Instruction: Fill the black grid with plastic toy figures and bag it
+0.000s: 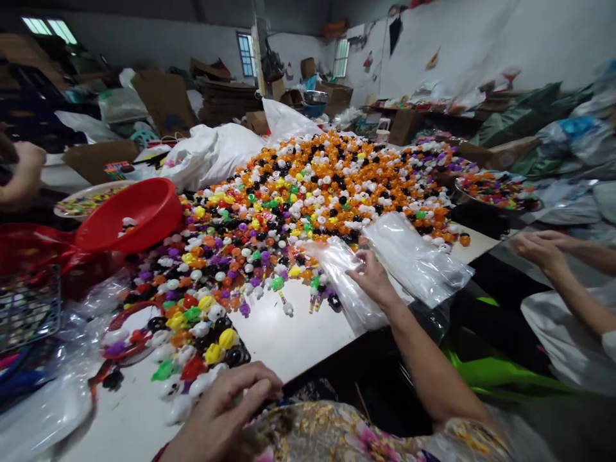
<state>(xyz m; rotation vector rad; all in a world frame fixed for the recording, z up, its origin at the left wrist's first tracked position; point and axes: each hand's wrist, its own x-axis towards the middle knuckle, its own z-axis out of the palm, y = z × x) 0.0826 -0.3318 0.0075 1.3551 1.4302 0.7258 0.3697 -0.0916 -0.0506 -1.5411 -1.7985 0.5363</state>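
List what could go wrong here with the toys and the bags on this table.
1. The small toys by the left hand lie near the table edge; a sweep could knock some off.
2. The right hand rests on a slippery clear bag that overhangs the edge and might slide.
3. The tilted red basin may spill.

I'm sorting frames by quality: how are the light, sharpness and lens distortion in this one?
Head view: even daylight, with bright windows at the back; strong wide-angle bending at the edges; the left hand near the bottom is slightly soft; glare on the clear bags under the right hand; toys mid-table sharp.
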